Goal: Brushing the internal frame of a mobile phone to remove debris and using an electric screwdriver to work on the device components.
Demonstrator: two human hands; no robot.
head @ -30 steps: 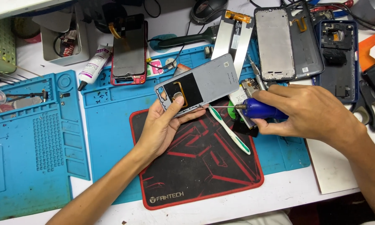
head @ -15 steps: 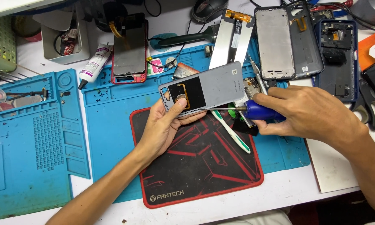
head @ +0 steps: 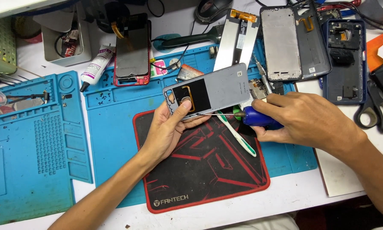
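Observation:
My left hand (head: 168, 127) holds a grey phone back cover (head: 213, 91) above a black and red mat (head: 204, 166), thumb pressed beside its black camera patch. My right hand (head: 302, 121) grips a screwdriver with a blue handle (head: 257, 118). Its thin shaft points left, and the tip meets the cover's lower edge near my left thumb. A white and green toothbrush (head: 238, 136) lies on the mat under the tool.
Blue silicone work mats (head: 34, 145) cover the table. A red-framed phone (head: 132, 49), a glue tube (head: 95, 68), phone frames (head: 281, 42) and a dark blue housing (head: 344, 59) lie at the back. Scissors (head: 374, 110) sit at the right.
The screwdriver has swung from pointing down at the mat to lying level, with its tip now against the cover. My left hand and the cover have shifted a little to the right.

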